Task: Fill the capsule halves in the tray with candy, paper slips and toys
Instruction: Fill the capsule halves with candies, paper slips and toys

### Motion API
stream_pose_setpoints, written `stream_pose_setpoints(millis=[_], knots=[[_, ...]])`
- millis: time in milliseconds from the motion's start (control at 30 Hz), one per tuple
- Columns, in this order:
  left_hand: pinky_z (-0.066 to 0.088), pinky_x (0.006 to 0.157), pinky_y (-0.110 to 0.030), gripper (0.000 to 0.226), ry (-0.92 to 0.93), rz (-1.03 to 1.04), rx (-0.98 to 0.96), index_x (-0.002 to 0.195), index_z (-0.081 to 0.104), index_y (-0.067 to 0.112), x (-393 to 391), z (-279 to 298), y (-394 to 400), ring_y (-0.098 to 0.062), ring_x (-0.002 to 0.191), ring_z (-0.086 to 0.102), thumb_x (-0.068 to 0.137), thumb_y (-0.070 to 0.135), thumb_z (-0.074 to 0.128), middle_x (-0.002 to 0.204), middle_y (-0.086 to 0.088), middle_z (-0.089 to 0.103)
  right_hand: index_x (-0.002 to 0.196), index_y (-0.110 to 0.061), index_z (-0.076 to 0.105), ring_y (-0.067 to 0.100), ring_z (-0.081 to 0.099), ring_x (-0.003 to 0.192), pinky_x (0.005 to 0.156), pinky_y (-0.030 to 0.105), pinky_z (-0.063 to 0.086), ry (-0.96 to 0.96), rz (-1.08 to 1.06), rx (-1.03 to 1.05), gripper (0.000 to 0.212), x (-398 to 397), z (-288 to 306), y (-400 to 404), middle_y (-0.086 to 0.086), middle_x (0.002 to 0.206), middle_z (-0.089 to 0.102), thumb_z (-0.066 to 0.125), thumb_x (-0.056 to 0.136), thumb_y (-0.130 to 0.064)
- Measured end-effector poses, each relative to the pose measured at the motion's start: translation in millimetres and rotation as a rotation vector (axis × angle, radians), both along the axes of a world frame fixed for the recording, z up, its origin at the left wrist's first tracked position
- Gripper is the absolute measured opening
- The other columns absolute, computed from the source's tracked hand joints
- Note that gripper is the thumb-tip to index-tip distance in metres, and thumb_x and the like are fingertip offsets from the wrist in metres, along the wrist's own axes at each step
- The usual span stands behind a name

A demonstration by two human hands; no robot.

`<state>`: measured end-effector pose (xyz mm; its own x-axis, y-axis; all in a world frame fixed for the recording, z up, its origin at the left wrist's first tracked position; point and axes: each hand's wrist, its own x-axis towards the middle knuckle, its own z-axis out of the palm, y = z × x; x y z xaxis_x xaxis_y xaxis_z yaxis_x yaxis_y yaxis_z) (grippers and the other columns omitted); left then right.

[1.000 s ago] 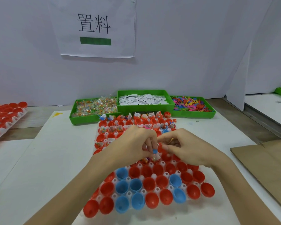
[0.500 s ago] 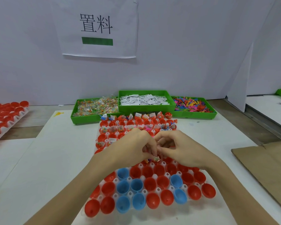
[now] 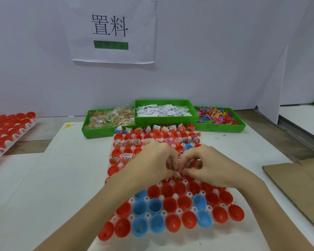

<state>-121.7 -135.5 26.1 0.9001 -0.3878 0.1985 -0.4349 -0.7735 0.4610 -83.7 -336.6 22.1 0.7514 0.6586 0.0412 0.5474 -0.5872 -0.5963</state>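
**A:** Status?

**B:** Both hands over the middle of the tray [image 3: 172, 211]. My left hand [image 3: 152, 163] and right hand [image 3: 205, 165] have fingertips curled in and meeting above one red capsule half [image 3: 177, 178] that already shows candy. I'm pinching something small between them; too small to tell if it's a candy packet or a toy.

**A:** Where are the supplies?

**B:** Three green bins at the far edge of the table: candy bin [image 3: 109, 120] left, paper slips bin [image 3: 163, 111] centre, toy bin [image 3: 219, 117] right. Far rows of the tray look filled, the near rows of red and blue halves look empty. I'd judge roughly half done.

**A:** Tips for this drop?

**B:** Keep the pinch low, right over the cup mouth, then release. The halves sit loosely and touch neighbours, so don't press on rims or drag wrists across the near rows. Work row by row toward the near edge so my forearms never cross filled cups.

**A:** Risk?

**B:** The item bouncing into an adjacent cup.
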Motion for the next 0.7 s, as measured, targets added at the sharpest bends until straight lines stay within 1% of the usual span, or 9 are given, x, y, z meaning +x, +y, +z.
stream_pose_setpoints(millis=[167, 267, 333, 400, 467, 533, 567, 633, 700], knots=[[0.052, 0.067, -0.008, 0.006, -0.025, -0.012, 0.016, 0.087, 0.081, 0.016, 2, -2, 1, 0.003, 0.061, 0.061, 0.083, 0.011, 0.082, 0.071, 0.012, 0.068, 0.085, -0.029, 0.081, 0.006, 0.066, 0.068, 0.062, 0.016, 0.049, 0.036, -0.049, 0.063, 0.004, 3, -3, 0, -0.013, 0.081, 0.074, 0.079, 0.087, -0.026], [0.047, 0.065, -0.004, 0.006, -0.053, -0.019, 0.031, 0.086, 0.082, 0.018, 3, -5, 0, 0.008, 0.058, 0.057, 0.083, 0.013, 0.082, 0.074, 0.012, 0.072, 0.084, -0.028, 0.08, 0.005, 0.064, 0.068, 0.06, 0.013, 0.048, -0.011, -0.083, 0.016, 0.005, 5, -7, 2, -0.016, 0.079, 0.074, 0.08, 0.086, -0.023], [0.05, 0.069, -0.007, 0.006, -0.068, -0.03, 0.037, 0.086, 0.082, 0.018, 4, -7, 0, 0.007, 0.059, 0.057, 0.082, 0.013, 0.082, 0.078, 0.009, 0.075, 0.088, -0.028, 0.077, 0.004, 0.063, 0.07, 0.061, 0.015, 0.049, -0.029, -0.084, -0.009, 0.009, 4, -9, 4, -0.012, 0.084, 0.072, 0.08, 0.083, -0.022], [0.054, 0.075, -0.014, 0.005, -0.092, -0.045, 0.066, 0.087, 0.081, 0.017, 4, -7, -1, 0.003, 0.064, 0.061, 0.083, 0.015, 0.082, 0.079, 0.007, 0.077, 0.093, -0.029, 0.071, 0.004, 0.06, 0.07, 0.062, 0.016, 0.049, -0.031, -0.085, -0.002, 0.019, 3, -11, 5, -0.008, 0.089, 0.069, 0.081, 0.08, -0.021], [0.052, 0.073, -0.013, 0.006, -0.132, -0.065, 0.107, 0.09, 0.08, 0.014, 4, -8, -1, 0.0, 0.069, 0.064, 0.085, 0.018, 0.081, 0.079, 0.005, 0.077, 0.094, -0.031, 0.068, 0.004, 0.06, 0.069, 0.063, 0.018, 0.05, -0.008, -0.077, 0.012, 0.022, 3, -8, 2, -0.007, 0.09, 0.069, 0.081, 0.081, -0.019], [0.038, 0.068, -0.002, 0.008, -0.159, -0.086, 0.133, 0.092, 0.079, 0.015, 3, -6, -1, 0.0, 0.069, 0.06, 0.087, 0.021, 0.08, 0.081, 0.005, 0.078, 0.094, -0.032, 0.07, 0.006, 0.062, 0.07, 0.065, 0.02, 0.053, 0.045, -0.073, 0.081, 0.017, 4, -4, -3, -0.005, 0.089, 0.07, 0.076, 0.085, -0.019], [0.036, 0.065, 0.0, 0.009, -0.153, -0.095, 0.136, 0.094, 0.08, 0.016, 3, -5, 0, 0.002, 0.067, 0.058, 0.088, 0.022, 0.079, 0.083, 0.005, 0.078, 0.094, -0.034, 0.072, 0.007, 0.064, 0.074, 0.068, 0.022, 0.054, 0.056, -0.09, 0.124, 0.015, 5, -2, -5, -0.005, 0.09, 0.07, 0.073, 0.088, -0.02], [0.039, 0.064, 0.0, 0.011, -0.123, -0.109, 0.103, 0.095, 0.082, 0.018, 3, 0, 3, 0.007, 0.061, 0.054, 0.088, 0.027, 0.08, 0.083, 0.009, 0.076, 0.094, -0.036, 0.073, 0.009, 0.066, 0.083, 0.076, 0.027, 0.057, 0.025, -0.142, 0.174, 0.014, 8, -1, -8, -0.007, 0.092, 0.07, 0.069, 0.093, -0.022], [0.044, 0.063, -0.002, 0.014, -0.099, -0.095, 0.052, 0.095, 0.083, 0.02, 2, 8, 7, 0.007, 0.057, 0.057, 0.087, 0.032, 0.08, 0.077, 0.018, 0.068, 0.093, -0.035, 0.074, 0.009, 0.067, 0.087, 0.08, 0.03, 0.057, -0.008, -0.163, 0.188, 0.016, 8, -1, -6, -0.009, 0.092, 0.072, 0.066, 0.095, -0.022]])
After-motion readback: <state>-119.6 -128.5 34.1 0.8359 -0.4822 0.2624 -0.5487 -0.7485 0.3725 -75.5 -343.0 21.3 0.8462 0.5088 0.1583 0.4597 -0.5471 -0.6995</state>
